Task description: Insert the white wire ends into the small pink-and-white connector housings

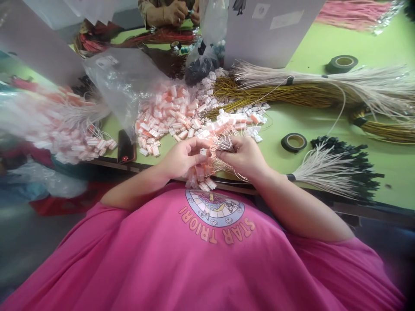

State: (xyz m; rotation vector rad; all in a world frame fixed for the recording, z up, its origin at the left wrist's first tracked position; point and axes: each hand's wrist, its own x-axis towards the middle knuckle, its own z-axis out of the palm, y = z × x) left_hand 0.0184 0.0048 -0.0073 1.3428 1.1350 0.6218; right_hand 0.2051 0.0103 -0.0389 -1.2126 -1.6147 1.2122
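Close to the table's front edge, my left hand [191, 156] pinches a small white connector housing [203, 152] between thumb and fingers. My right hand [242, 155] is closed round a bunch of thin wires [226, 144] with silvery terminal ends, which point towards my left hand. White and orange connectors on wires [202, 172] hang below and between the two hands, over the edge. Just beyond them lies a heap of loose white and orange connector housings [175, 110]. Fingers and wires partly hide where the connector and the wire ends meet.
Black tape rolls [293, 142] and a white wire bundle with black connectors [337, 168] lie to the right. Behind are bundles of white wires [317, 80] and brown-yellow wires [279, 97]. At left are a phone-like dark object [126, 147] and a clear plastic bag [119, 77]. A co-worker's hands [177, 14] are across the table.
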